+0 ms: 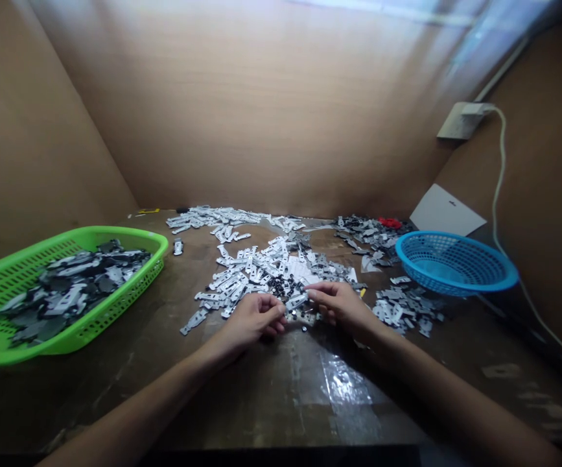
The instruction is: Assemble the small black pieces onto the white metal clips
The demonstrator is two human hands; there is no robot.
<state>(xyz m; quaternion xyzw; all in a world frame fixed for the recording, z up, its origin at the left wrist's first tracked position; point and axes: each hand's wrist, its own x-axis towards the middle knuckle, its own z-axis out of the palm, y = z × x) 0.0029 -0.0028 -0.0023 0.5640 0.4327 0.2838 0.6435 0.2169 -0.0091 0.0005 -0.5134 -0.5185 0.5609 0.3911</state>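
My left hand (258, 316) is closed, with thumb and fingertips pinched together; whatever they hold is too small to make out. Opposite it, my right hand (341, 305) pinches the end of a small elongated silver-grey piece (296, 301) that lies between both hands. Small round black parts (283, 285) are heaped just beyond the fingertips, and a few lie loose below. Around them spreads a pile of flat silver-grey pieces with holes (234, 275).
A green basket (157, 259) of grey and black pieces stands left. At right is a blue basket (456, 288), with more grey pieces (402, 308) beside it. Darker pieces (368, 233) and a red item (389, 222) lie behind. A white cable (499, 175) hangs from a wall socket (460, 121).
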